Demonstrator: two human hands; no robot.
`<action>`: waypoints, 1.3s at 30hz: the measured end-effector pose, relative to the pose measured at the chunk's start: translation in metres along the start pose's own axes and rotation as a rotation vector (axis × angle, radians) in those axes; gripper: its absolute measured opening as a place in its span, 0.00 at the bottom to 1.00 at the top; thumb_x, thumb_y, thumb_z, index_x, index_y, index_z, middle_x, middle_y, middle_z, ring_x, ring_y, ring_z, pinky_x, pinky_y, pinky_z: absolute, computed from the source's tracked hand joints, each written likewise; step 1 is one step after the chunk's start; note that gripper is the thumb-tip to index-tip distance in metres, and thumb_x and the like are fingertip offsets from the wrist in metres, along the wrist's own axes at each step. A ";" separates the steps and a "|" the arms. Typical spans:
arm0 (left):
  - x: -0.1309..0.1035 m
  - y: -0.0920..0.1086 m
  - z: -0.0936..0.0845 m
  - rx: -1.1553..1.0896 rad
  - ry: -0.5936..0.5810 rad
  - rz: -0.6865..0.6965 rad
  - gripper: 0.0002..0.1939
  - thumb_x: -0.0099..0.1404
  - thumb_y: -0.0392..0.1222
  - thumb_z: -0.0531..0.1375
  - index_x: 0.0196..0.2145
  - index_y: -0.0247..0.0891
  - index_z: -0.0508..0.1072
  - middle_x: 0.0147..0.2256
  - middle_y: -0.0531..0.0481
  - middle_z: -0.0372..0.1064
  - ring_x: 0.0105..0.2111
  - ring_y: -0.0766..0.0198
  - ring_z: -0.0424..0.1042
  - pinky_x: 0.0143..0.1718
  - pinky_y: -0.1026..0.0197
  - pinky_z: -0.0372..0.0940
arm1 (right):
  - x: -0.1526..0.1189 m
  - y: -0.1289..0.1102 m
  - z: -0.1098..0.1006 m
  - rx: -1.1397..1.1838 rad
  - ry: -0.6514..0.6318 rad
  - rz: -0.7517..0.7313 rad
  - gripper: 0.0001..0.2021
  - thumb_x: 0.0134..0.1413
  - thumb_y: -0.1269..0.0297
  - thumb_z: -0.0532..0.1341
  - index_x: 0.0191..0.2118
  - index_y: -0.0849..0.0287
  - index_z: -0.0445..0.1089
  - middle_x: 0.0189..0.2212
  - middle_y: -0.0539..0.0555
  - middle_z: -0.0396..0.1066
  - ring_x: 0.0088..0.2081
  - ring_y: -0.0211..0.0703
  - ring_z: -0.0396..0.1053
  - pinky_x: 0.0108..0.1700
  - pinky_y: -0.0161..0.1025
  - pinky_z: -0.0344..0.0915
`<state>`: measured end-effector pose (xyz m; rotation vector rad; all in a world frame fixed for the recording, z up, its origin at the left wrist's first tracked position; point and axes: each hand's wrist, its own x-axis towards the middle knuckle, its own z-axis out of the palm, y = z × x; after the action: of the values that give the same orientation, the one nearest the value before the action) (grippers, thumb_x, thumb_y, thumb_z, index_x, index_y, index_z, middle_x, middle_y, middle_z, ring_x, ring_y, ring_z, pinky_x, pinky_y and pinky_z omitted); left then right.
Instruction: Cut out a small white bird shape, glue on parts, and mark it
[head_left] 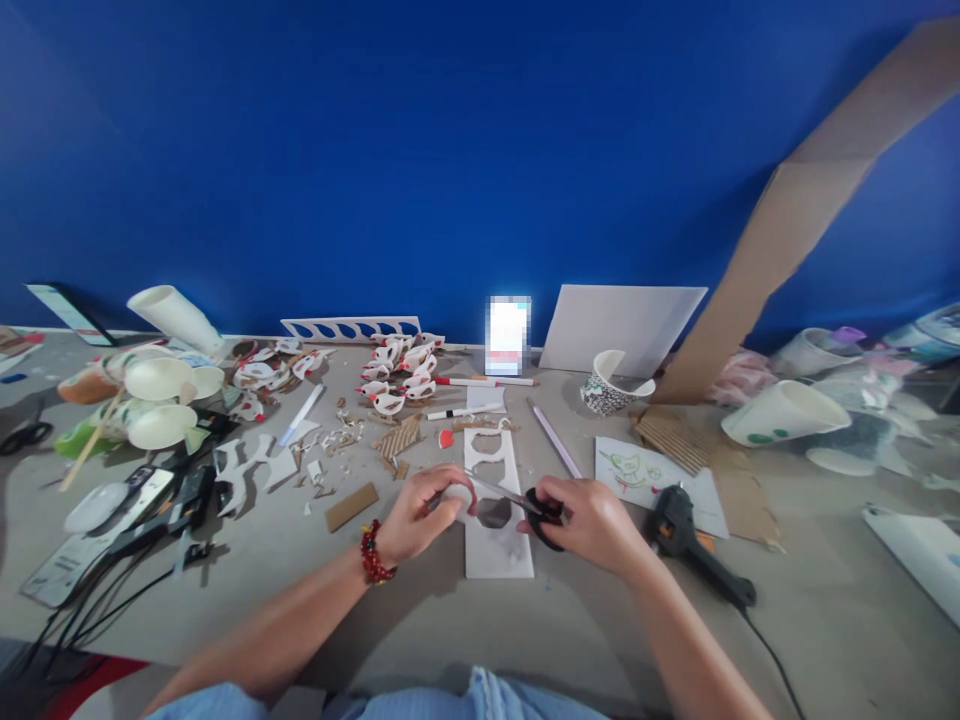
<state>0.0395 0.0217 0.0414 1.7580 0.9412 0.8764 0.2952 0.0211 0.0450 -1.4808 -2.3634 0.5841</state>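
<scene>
- The cut piece [459, 495] is in the left hand [409, 518], the scissors [535, 512] in the right hand [592, 522], both over the board with openings [499, 560].
- Behind that board lies a marker [459, 412]; farther back, a phone [508, 345] stands before the wall [480, 160].
- Bird figures [388, 404] sit left of the phone, in front of a strip with holes [349, 327].
- A power strip [64, 570] lies far left, cups [159, 426] behind it.
- Right of the right hand, a glue gun [686, 540] lies by the near edge of a drawing sheet [634, 468].
- Behind the sheet, a cut cup [600, 393] sits before a flat panel [622, 325].
</scene>
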 end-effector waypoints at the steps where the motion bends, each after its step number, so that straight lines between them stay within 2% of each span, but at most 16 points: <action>1: 0.000 0.000 0.001 -0.031 -0.009 -0.049 0.11 0.64 0.39 0.53 0.31 0.34 0.73 0.28 0.48 0.70 0.29 0.64 0.68 0.32 0.65 0.63 | 0.000 0.001 0.001 0.001 0.015 0.006 0.12 0.47 0.54 0.65 0.25 0.55 0.64 0.18 0.45 0.66 0.20 0.35 0.59 0.24 0.32 0.49; 5: -0.003 -0.008 0.006 -0.047 0.030 -0.184 0.12 0.63 0.40 0.56 0.41 0.33 0.74 0.26 0.51 0.70 0.24 0.67 0.69 0.23 0.69 0.59 | 0.001 0.005 0.003 0.000 0.032 0.018 0.15 0.48 0.50 0.64 0.25 0.55 0.64 0.19 0.46 0.66 0.19 0.35 0.59 0.24 0.32 0.50; 8: -0.006 -0.018 0.007 -0.019 0.104 -0.178 0.12 0.62 0.40 0.58 0.43 0.35 0.73 0.29 0.51 0.70 0.22 0.69 0.67 0.21 0.70 0.57 | 0.001 0.005 0.003 -0.002 0.025 0.018 0.15 0.48 0.51 0.64 0.26 0.55 0.63 0.19 0.45 0.66 0.19 0.35 0.59 0.24 0.32 0.50; 12: -0.008 -0.024 0.009 -0.070 0.187 -0.173 0.13 0.61 0.41 0.59 0.44 0.36 0.69 0.34 0.49 0.69 0.24 0.70 0.65 0.23 0.69 0.60 | 0.000 0.004 0.003 0.003 0.018 0.010 0.15 0.48 0.52 0.64 0.25 0.55 0.63 0.18 0.45 0.65 0.19 0.35 0.59 0.24 0.31 0.50; 15: -0.008 -0.023 0.008 -0.040 0.188 -0.153 0.11 0.61 0.40 0.59 0.43 0.36 0.69 0.34 0.49 0.69 0.26 0.69 0.66 0.25 0.69 0.61 | 0.001 0.003 0.001 0.007 0.016 0.013 0.14 0.48 0.52 0.64 0.25 0.56 0.63 0.18 0.45 0.65 0.19 0.35 0.59 0.24 0.31 0.50; 20: -0.009 -0.021 0.006 -0.014 0.188 -0.097 0.11 0.62 0.41 0.60 0.42 0.37 0.72 0.41 0.46 0.71 0.33 0.65 0.68 0.31 0.67 0.64 | 0.001 0.002 -0.001 0.014 -0.013 0.014 0.12 0.47 0.55 0.65 0.25 0.55 0.64 0.19 0.45 0.67 0.20 0.35 0.60 0.24 0.31 0.50; 23: -0.010 -0.021 0.006 -0.123 0.162 -0.133 0.13 0.64 0.44 0.59 0.44 0.36 0.73 0.40 0.45 0.71 0.29 0.67 0.68 0.28 0.68 0.63 | 0.001 0.002 0.000 0.004 -0.023 -0.008 0.11 0.47 0.56 0.65 0.26 0.55 0.65 0.19 0.45 0.67 0.20 0.35 0.61 0.24 0.31 0.49; 25: -0.010 -0.021 0.006 -0.178 0.140 -0.156 0.15 0.65 0.45 0.58 0.46 0.35 0.73 0.35 0.46 0.71 0.27 0.68 0.66 0.27 0.68 0.63 | 0.001 0.002 0.000 -0.015 -0.026 -0.026 0.12 0.47 0.56 0.65 0.25 0.56 0.65 0.19 0.46 0.68 0.22 0.36 0.63 0.25 0.32 0.50; 28: -0.011 -0.021 0.005 -0.166 0.129 -0.175 0.16 0.66 0.46 0.57 0.46 0.35 0.74 0.31 0.48 0.71 0.26 0.68 0.65 0.27 0.68 0.62 | 0.001 0.002 0.000 -0.059 -0.027 -0.039 0.12 0.48 0.56 0.65 0.25 0.56 0.64 0.20 0.46 0.69 0.23 0.38 0.65 0.26 0.32 0.49; 39: -0.010 -0.016 0.005 -0.021 0.106 -0.141 0.13 0.66 0.43 0.56 0.45 0.37 0.74 0.35 0.47 0.73 0.29 0.67 0.67 0.26 0.69 0.60 | -0.001 0.003 0.002 -0.149 -0.036 -0.045 0.12 0.48 0.56 0.65 0.25 0.56 0.65 0.20 0.47 0.70 0.24 0.40 0.68 0.27 0.34 0.47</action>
<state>0.0357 0.0158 0.0235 1.6189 1.1075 0.8911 0.2974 0.0215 0.0420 -1.4844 -2.5095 0.4364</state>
